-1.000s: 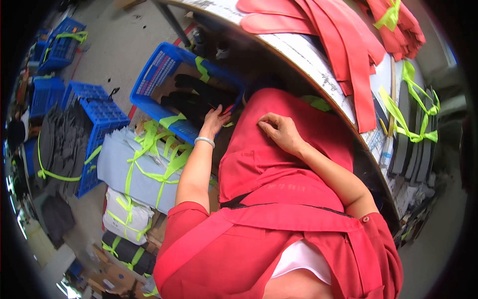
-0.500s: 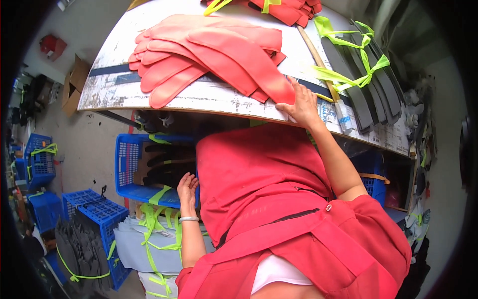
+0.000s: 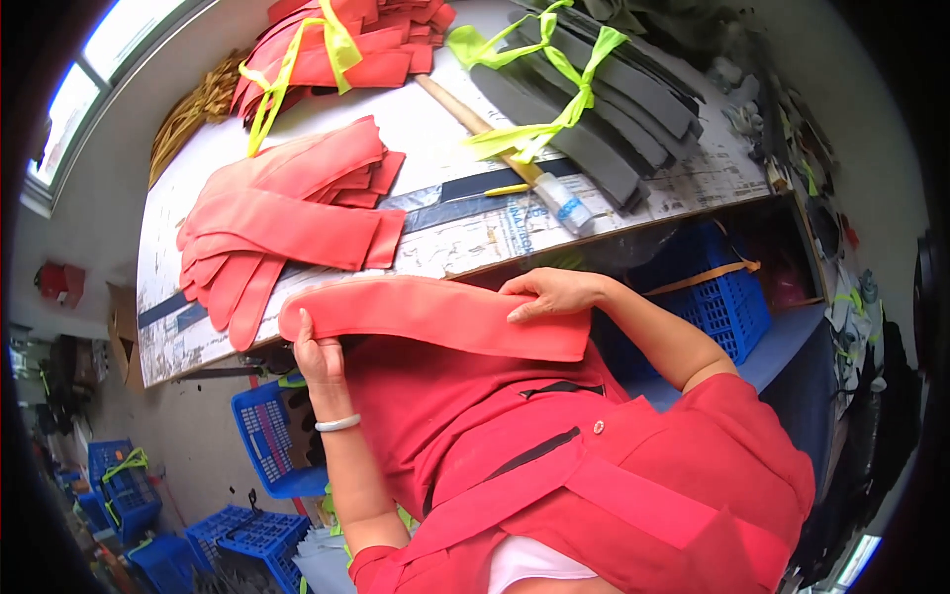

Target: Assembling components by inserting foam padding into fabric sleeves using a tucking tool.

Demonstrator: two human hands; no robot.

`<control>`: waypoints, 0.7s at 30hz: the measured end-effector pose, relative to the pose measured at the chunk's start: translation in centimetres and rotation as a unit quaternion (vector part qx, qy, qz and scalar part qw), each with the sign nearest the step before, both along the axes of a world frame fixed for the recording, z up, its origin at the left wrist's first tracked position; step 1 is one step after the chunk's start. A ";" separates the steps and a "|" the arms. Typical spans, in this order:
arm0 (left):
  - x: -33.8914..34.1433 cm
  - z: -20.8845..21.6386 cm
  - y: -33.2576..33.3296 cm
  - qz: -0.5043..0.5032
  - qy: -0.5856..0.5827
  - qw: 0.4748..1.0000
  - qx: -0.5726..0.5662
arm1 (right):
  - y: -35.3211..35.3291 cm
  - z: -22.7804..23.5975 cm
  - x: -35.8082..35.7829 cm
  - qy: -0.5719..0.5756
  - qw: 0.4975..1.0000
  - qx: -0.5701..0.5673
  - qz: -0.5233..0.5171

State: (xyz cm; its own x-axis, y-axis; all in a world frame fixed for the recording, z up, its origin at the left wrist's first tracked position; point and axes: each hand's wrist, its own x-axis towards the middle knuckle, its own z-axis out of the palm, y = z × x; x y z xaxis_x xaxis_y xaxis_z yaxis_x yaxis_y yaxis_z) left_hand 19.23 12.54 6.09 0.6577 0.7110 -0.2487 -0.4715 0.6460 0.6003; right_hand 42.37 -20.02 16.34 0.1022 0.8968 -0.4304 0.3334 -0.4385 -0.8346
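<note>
A long coral-red strip of material (image 3: 426, 312), rounded at its left end and cut straight at the right, is held out in front of my apron, off the table. My left hand (image 3: 322, 358) grips its rounded end, fingers behind and thumb in front. Near the straight end, my right hand (image 3: 554, 294) pinches the upper edge. On the table (image 3: 455, 233) beyond it lies a fanned pile of similar coral-red strips (image 3: 287, 223).
Behind stands a red bundle (image 3: 376, 40) tied with yellow-green ribbon. To its right lie tied grey strips (image 3: 594, 109), a wooden-handled brush (image 3: 480, 124) and a yellow pen-like item (image 3: 507, 189). Blue crates (image 3: 708, 292) sit under the table and on the floor at left.
My right hand has drawn one strip off the pile toward me. My left hand has risen from beside the blue crate to hold its rounded end. The view has shifted.
</note>
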 end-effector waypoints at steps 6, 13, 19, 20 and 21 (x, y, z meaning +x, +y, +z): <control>1.3 -0.4 -0.3 0.016 0.078 0.994 0.080 | -7.0 0.1 10.0 -0.601 0.723 0.104 -0.325; 1.4 -0.3 -0.2 -0.005 0.090 0.993 0.076 | -7.6 -1.4 13.3 -0.568 0.745 -0.005 -0.350; 1.2 -0.2 -0.1 -0.001 0.089 0.993 0.079 | -8.3 -0.1 12.3 -0.494 0.708 0.167 -0.477; 1.2 -0.2 -0.1 -0.004 0.086 0.993 0.078 | -8.5 -0.1 12.1 -0.408 0.712 0.188 -0.539; 1.2 -0.2 0.0 -0.007 0.083 0.994 0.077 | -9.2 0.8 11.6 -0.265 0.754 0.157 -0.580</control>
State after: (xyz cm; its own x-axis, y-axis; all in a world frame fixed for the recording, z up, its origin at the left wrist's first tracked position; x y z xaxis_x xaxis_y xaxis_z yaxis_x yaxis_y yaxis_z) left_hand 20.44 12.54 5.84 0.6272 0.7395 -0.2444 -0.3486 0.5471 0.7610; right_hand 53.95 -29.19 17.10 0.9793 0.1213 0.1618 0.2011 -0.4995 -0.8426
